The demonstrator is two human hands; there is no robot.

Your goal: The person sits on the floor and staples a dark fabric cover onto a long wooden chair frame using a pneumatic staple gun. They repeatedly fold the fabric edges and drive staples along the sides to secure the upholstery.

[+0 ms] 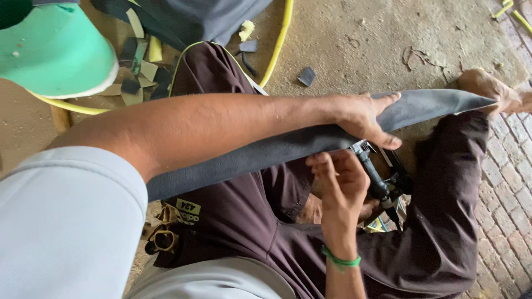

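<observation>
A long dark grey rubber strip (277, 149) lies across my lap, running from lower left to upper right. My left hand (363, 117) reaches over from the left and presses down on the strip, thumb under its edge and fingers spread on top. Just below the strip, my right hand (339, 180), with a green band on the wrist, is curled against a black-handled cutting tool (376, 180). The tool's metal head sits at the strip's lower edge. The strip's far end rests by my bare foot (490, 86).
A green foam block (55, 50) sits at the upper left. Beside it lie a yellow hoop (280, 39) and several dark and pale foam scraps (141, 72). Concrete floor lies ahead and brick paving (507, 182) on the right. My dark brown trousers (443, 221) fill the lower frame.
</observation>
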